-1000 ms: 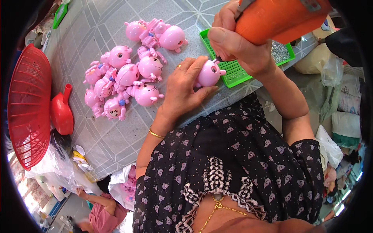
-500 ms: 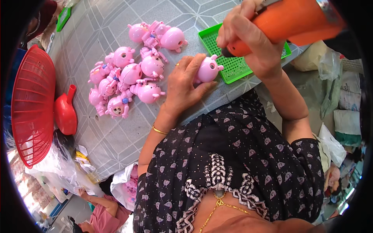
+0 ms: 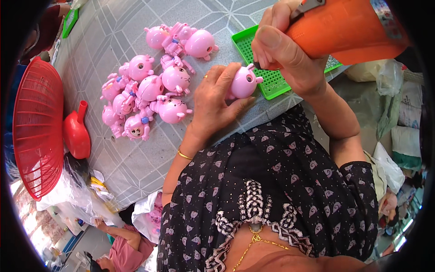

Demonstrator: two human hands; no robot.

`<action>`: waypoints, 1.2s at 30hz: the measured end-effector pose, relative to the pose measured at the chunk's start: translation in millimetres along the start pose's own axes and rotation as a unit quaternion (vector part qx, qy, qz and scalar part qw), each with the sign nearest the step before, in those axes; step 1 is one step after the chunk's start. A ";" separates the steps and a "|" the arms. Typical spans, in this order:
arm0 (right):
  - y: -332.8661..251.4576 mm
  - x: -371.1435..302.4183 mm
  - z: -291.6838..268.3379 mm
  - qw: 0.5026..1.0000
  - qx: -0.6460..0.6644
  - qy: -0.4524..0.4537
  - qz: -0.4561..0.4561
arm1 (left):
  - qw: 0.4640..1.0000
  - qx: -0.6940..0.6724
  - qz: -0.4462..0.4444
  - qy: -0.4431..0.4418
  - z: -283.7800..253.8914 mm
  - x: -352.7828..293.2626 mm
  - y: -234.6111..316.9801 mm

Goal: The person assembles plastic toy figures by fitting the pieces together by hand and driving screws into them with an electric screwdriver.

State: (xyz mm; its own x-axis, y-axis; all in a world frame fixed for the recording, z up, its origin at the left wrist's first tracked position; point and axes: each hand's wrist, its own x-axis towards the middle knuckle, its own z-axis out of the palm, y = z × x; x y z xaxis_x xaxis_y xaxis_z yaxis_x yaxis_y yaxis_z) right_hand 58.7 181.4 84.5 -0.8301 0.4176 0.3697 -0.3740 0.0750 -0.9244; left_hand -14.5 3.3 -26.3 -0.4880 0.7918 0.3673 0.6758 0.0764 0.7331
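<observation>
Pink glossy plastic: rounded toy (image 3: 244, 84) with stubby ears and a dark round eye. Lies within left grip (image 3: 215, 99), at the finger end, near the edge of the grey patterned surface (image 3: 136, 170); eye facing up. Resting on the surface or lifted clear: cannot tell, underside hidden.

Left grip: spread to about the toy's width, no wider. Curls with fingers over the toy's left side, thumb along the near side, back of hand upward. Holds the toy only, as far as visible. Wears gold ring (image 3: 205, 76) on one finger; gold bracelet (image 3: 185, 155) at the wrist.

Right grip (image 3: 292, 56): wrapped firmly round the front part of orange power tool (image 3: 346, 31), thumb stretched along the body toward the nose. Slants the tool down from upper right. Dark tip (image 3: 257, 66) just beside the toy's upper ear; touching or apart: cannot tell, too small.

Green perforated tray (image 3: 272, 88): just right of the toy, partly hidden by right grip. Left of left grip, apart from it: loose cluster of pink toys (image 3: 149, 88) on the surface, some with jointed limbs. Farther left: red scoop-like vessel (image 3: 76, 136), beside red slatted basket (image 3: 38, 127).
</observation>
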 end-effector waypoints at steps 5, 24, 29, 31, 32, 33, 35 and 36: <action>46.1 26.5 -6.8 0.975 0.022 -0.073 -0.211 | 1.000 -0.002 0.004 0.003 1.4 2.2 0.3; 3.5 -0.8 5.9 0.985 -0.170 -0.041 -0.001 | 0.999 -0.023 -0.029 -0.004 -1.6 -1.7 -2.6; 28.0 -6.4 7.4 0.998 0.051 0.020 -0.026 | 0.999 -0.025 -0.020 -0.015 -0.9 2.0 -2.3; 27.9 -6.6 7.5 0.998 0.052 0.026 -0.026 | 0.999 -0.025 -0.035 -0.020 -2.0 1.6 -0.2; 28.1 -6.0 7.6 0.998 0.055 0.019 -0.029 | 0.999 -0.025 -0.034 -0.019 -2.0 1.6 -0.5; 27.8 -6.0 7.6 0.998 0.058 0.013 -0.032 | 0.999 -0.023 -0.031 -0.018 -2.1 1.4 -0.3; 26.6 -4.4 8.8 0.998 0.056 0.011 -0.030 | 0.999 -0.021 -0.026 -0.017 -1.6 1.3 -0.2; 26.9 -3.3 9.4 0.998 0.055 0.008 -0.028 | 0.999 -0.019 -0.022 -0.014 -1.2 1.1 -1.3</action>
State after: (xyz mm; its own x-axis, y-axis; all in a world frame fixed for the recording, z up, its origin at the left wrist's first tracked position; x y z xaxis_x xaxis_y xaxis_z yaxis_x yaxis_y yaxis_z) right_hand 47.4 173.5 59.3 -0.8006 0.4291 0.4182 -0.4631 -0.0002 -0.8863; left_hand -16.6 3.4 -26.2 -0.5002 0.8055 0.3179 0.6321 0.0886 0.7698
